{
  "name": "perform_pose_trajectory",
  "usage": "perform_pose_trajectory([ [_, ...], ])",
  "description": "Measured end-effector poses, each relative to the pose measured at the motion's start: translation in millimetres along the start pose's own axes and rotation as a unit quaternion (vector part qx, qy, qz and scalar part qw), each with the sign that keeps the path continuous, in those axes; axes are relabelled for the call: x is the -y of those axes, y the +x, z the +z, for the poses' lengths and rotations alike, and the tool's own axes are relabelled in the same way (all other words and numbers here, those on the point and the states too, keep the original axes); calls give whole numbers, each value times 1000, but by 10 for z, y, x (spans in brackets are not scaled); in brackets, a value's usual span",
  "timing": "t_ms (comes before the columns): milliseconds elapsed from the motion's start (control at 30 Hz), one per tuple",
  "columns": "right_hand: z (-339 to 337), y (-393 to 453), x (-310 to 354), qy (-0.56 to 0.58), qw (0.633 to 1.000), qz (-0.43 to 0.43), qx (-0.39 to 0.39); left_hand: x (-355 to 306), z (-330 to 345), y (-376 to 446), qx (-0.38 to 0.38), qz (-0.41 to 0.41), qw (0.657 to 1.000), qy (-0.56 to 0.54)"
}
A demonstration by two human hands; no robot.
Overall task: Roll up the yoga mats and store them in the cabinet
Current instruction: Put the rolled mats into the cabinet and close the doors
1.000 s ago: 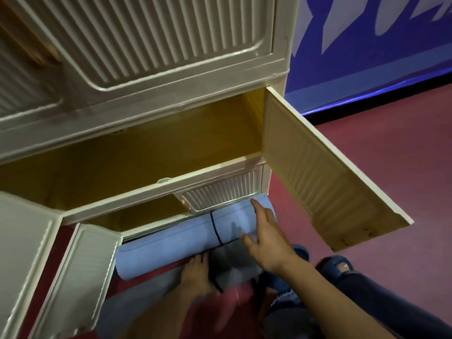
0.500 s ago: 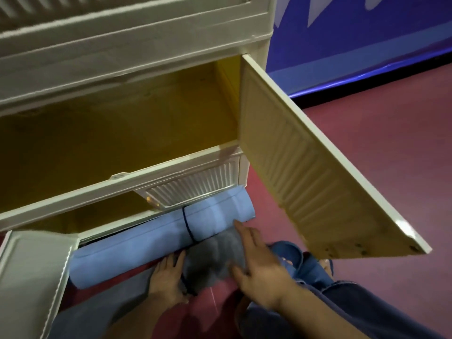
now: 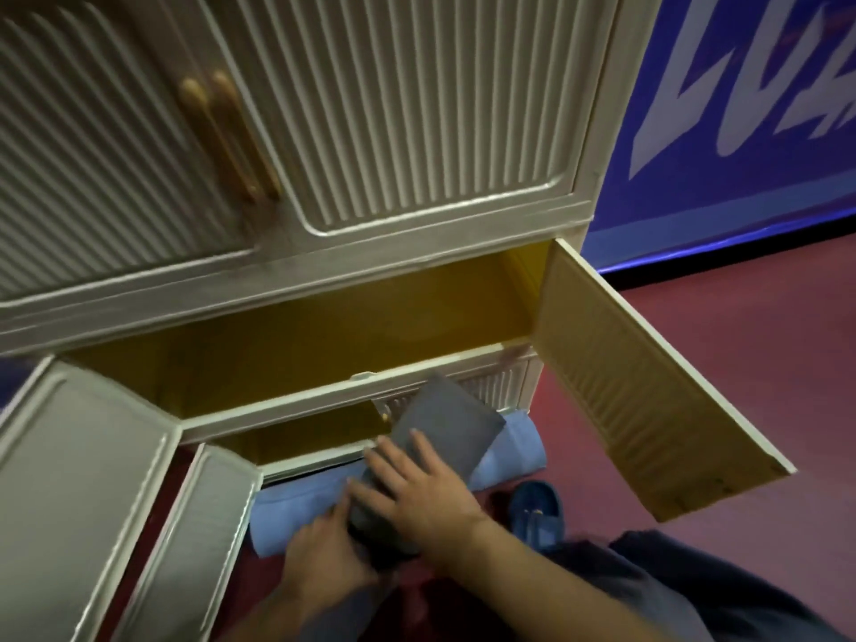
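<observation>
A rolled grey yoga mat (image 3: pixel 447 424) is lifted off the floor, tilted, its far end pointing at the cream cabinet (image 3: pixel 417 261). My right hand (image 3: pixel 419 491) lies over its near end and my left hand (image 3: pixel 324 549) grips it from the left. A rolled light-blue yoga mat (image 3: pixel 512 456) lies on the red floor against the cabinet's base, partly hidden by the grey roll and my hands. The cabinet's middle compartment (image 3: pixel 324 345) stands open with a yellow interior; below it a lower compartment (image 3: pixel 301 437) is open too.
An open door (image 3: pixel 648 391) juts out at the right. Two open doors (image 3: pixel 83 493) hang at the left. The upper ribbed doors with gold handles (image 3: pixel 222 132) are closed. A blue wall banner (image 3: pixel 741 108) stands behind. My blue shoe (image 3: pixel 535 507) rests on the red floor.
The grey mat has gone from lying on the floor in front of the blue roll to raised and tilted toward the cabinet. Both hands have closed around it. The view has tilted up.
</observation>
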State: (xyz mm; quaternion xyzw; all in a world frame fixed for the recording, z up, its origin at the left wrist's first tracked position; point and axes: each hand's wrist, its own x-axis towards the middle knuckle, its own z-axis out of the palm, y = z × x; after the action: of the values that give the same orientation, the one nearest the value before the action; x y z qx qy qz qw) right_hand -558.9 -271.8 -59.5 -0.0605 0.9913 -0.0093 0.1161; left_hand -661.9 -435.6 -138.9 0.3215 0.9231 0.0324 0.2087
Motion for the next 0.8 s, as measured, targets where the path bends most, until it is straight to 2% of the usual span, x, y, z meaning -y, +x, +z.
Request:
perform_pose_trajectory([
  [67,17,210,236,-68,997,-22,15,5,-343,-33,-64,38,997,16],
  [167,-96,453,261,-111,993,25,-6,-83,-854,-99,-22,-7,1000,-18],
  [267,-301,591,173,-129,990,41,-48,-130,-1275,-120,-16,-27,999,19],
  [533,-860,653,-280,-205,978,1,-47,-148,-1705,27,-64,21,997,30],
  [700,-892,841,-528,-177,979,26,-101,-141,-1841,223,-107,17,994,-14],
  [800,-835,857,-735,-118,986,81,-83,-73,-1794,247,-91,3,995,-45],
])
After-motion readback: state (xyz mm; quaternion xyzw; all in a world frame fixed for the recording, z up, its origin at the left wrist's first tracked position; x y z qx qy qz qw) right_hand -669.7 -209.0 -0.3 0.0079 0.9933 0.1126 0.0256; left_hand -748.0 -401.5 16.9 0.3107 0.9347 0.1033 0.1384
